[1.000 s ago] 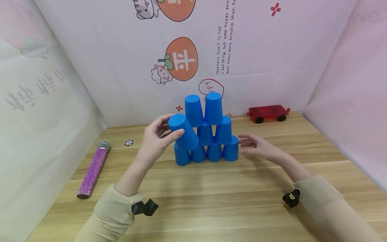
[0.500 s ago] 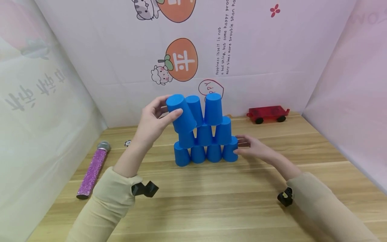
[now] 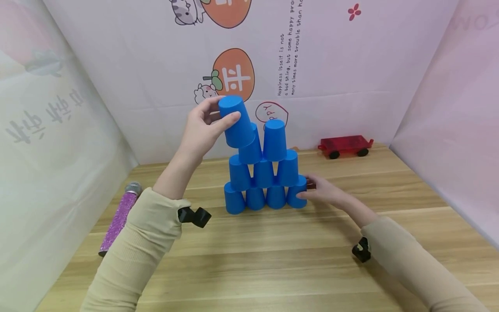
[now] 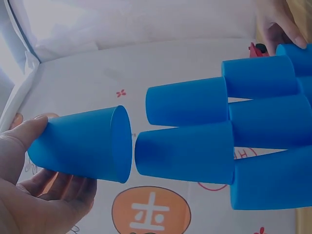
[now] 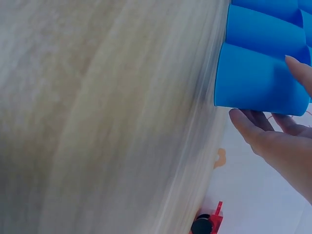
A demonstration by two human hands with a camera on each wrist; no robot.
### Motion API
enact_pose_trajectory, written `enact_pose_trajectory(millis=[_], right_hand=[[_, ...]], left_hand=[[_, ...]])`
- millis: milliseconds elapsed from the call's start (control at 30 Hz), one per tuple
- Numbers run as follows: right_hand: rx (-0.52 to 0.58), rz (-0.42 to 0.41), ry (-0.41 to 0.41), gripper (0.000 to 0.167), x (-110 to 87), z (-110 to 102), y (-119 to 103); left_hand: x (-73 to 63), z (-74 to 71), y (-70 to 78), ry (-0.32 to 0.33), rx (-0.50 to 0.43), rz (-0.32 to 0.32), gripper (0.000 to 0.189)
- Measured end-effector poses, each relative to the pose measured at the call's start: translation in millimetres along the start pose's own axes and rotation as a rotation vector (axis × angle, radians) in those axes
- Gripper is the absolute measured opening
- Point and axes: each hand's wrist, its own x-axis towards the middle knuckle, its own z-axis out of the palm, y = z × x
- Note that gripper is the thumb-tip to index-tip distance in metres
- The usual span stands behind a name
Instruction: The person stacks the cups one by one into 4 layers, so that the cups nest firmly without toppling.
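My left hand (image 3: 199, 130) grips an upside-down blue cup (image 3: 238, 128), thumb on the near side. The cup tilts slightly, its rim just above and in front of the upper left cup (image 3: 251, 152) of a blue cup pyramid. In the left wrist view, the held cup's (image 4: 80, 144) rim faces that upper cup (image 4: 185, 153) with a thin gap. The pyramid has several cups below, three in the middle and two on top. My right hand (image 3: 322, 190) rests lightly at the bottom right cup (image 3: 296, 195), thumb over its front, relaxed fingers along its right side (image 5: 258, 83).
A glittery purple microphone (image 3: 121, 216) lies at the left, partly behind the left sleeve. A red toy wagon (image 3: 345, 145) stands at the back right. Printed white sheets (image 3: 331, 65) wall the wooden table (image 3: 253, 260) at the back and sides.
My left hand has lifted its cup from in front of the middle row to above the top row. My right hand has moved left to the bottom right cup.
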Motion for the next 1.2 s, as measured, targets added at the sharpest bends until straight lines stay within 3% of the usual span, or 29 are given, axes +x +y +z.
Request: enact_pose_trajectory(millis=[667,1200], right_hand=[[-0.011,0.015,0.030,0.067,2.7,4,3],[-0.014,0.020,0.036,0.068,5.1,4,5]], left_hand=[[40.8,30.4,9.6,0.017,0.040,0.011,0.057],[51.7,48.2,3.0,0.015,0.090,-0.021,0.059]])
